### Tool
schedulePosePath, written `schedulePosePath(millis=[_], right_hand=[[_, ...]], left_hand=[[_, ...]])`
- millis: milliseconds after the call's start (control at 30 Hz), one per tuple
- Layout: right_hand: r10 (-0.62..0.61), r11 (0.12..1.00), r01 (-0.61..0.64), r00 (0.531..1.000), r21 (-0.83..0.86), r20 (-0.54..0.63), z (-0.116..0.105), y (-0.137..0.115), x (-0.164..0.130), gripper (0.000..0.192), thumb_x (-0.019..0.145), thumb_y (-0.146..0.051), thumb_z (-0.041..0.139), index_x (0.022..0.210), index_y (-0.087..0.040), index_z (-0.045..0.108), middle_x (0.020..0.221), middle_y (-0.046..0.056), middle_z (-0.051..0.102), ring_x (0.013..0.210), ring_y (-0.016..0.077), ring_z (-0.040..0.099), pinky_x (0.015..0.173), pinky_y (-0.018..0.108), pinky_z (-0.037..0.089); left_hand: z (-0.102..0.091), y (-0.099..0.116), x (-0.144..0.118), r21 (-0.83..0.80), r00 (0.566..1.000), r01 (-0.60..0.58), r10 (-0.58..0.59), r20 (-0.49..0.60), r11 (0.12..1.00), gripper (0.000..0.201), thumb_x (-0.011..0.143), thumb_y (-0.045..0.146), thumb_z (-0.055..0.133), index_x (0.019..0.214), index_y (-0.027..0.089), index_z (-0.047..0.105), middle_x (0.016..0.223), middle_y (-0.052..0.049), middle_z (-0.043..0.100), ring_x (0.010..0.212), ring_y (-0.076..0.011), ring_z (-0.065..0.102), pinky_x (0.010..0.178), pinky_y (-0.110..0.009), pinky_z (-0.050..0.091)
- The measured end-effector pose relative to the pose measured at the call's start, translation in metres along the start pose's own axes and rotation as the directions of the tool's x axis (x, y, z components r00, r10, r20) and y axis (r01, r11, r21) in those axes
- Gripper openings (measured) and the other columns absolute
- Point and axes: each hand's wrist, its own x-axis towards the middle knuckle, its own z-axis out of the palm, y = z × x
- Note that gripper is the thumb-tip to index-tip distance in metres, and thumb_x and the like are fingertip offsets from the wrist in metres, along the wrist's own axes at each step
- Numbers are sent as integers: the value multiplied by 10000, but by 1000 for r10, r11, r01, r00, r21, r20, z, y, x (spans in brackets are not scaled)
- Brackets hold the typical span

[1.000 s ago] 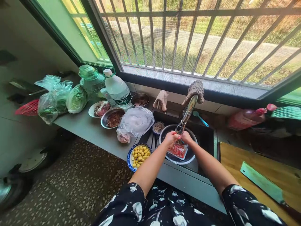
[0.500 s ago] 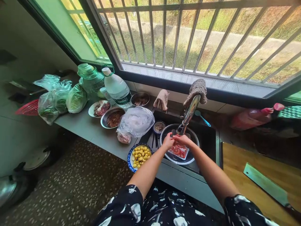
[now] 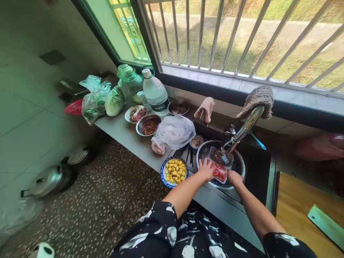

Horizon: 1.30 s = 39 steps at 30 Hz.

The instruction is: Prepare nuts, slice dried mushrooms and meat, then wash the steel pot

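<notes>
**Both hands on a tray of red pieces under the tap**

At the near edge of the sink [image 3: 264, 168], the person's two forearms reach forward out of dark patterned sleeves. The left hand [image 3: 206, 169] rests with its fingers spread on the left edge of a clear tray [image 3: 219, 168] holding red pieces. The right hand [image 3: 234, 178] is at the tray's near right corner; whether it grips or only props cannot be told. The tray sits tilted inside a round metal basin [image 3: 239, 163] in the sink, directly under the tap [image 3: 243, 130], which has a cloth draped over its top.

Just left of the left hand stands a blue-rimmed plate [image 3: 164, 176] of yellow pieces, at the front edge of the bench [image 3: 120, 130]. Beyond it lie a bulging clear bag [image 3: 174, 130], two metal bowls [image 3: 149, 125], a white plate of meat [image 3: 135, 113], a water bottle [image 3: 155, 92], a green jar [image 3: 129, 79] and bagged greens [image 3: 106, 100]. A red basket [image 3: 73, 106] lies farther left. A barred window [image 3: 228, 36] runs behind.

The tray looks thin and wet, and it is held only by its edges. It could flex or slip, spilling the pieces into the basin. The left forearm also passes close to the plate of yellow pieces, and a sideways move might push that plate off the bench.
</notes>
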Motion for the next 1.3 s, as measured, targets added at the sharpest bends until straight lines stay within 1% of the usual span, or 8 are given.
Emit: schedulePosePath(millis=[233, 367, 467, 600, 733, 867, 1033, 1300], right_hand=[[-538, 770, 480, 842, -420, -23, 93, -89, -29, 264, 814, -375, 408, 914, -189, 566, 879, 83, 588, 861, 185, 534, 756, 299, 391], [-795, 520, 754, 599, -401, 95, 150, -131, -51, 276, 824, -316, 391, 986, -193, 578, 1046, 98, 532, 989, 208, 459, 828, 317, 384], [-818, 481, 784, 562, -393, 120, 186, -142, -59, 447, 804, -367, 421, 1185, -137, 461, 1218, 140, 439, 1133, 261, 351, 929, 393, 314], [-784, 522, 733, 614, -435, 94, 217, -151, -64, 653, 709, -526, 503, 1265, -204, 386, 1343, 121, 320, 1219, 342, 206, 954, 495, 203], [-814, 430, 786, 550, -444, 186, 214, -157, -65, 452, 757, -443, 471, 1172, -264, 483, 1283, 73, 416, 1219, 340, 209, 945, 527, 162], [-847, 332, 860, 453, -389, 279, 189, -155, -59, 375, 767, -305, 461, 1124, -211, 524, 1180, 83, 495, 1156, 264, 324, 968, 441, 217], [-766, 552, 677, 642, -487, 24, 174, -163, -57, 531, 734, -409, 500, 1214, -185, 461, 1299, 124, 377, 1190, 319, 264, 959, 477, 225], [-763, 627, 649, 623, -431, -172, 102, -133, -47, 507, 814, -360, 399, 1288, -184, 365, 1353, 93, 320, 1247, 256, 230, 1004, 467, 231]], left_hand=[[-54, -68, -53, -234, 923, 27, -113, -367, 972, 237, 824, 193, 379, 898, 195, 605, 947, -58, 596, 996, -176, 476, 982, -391, 276], [-85, -132, -113, -532, 691, 248, -533, -489, 810, 219, 749, 153, 479, 932, 184, 595, 1016, -88, 569, 1040, -201, 465, 963, -338, 299], [-81, -163, -153, -652, 554, 479, -778, -295, 588, 289, 683, 153, 552, 972, 157, 565, 998, -104, 574, 1036, -233, 481, 933, -364, 327], [-53, -173, -179, -841, 680, 516, -675, 286, 163, 353, 651, 176, 591, 997, 210, 532, 797, -35, 631, 738, -184, 600, 734, -373, 462], [-36, -172, -182, -906, 777, 414, -484, 403, -91, 479, 624, 143, 589, 1075, 226, 449, 846, -24, 631, 637, -147, 611, 652, -398, 495], [-40, -170, -175, -927, 795, 351, -480, 370, -134, 485, 618, 127, 575, 1075, 206, 433, 927, -56, 615, 685, -172, 621, 621, -392, 510], [-53, -157, -149, -929, 839, 367, -418, 349, -39, 519, 636, 168, 583, 1123, 236, 417, 836, -34, 618, 562, -131, 593, 555, -338, 515], [-72, -113, -99, -927, 868, 370, -334, 369, -62, 617, 606, 123, 542, 1174, 280, 360, 905, -47, 604, 630, -156, 605, 585, -387, 513]])
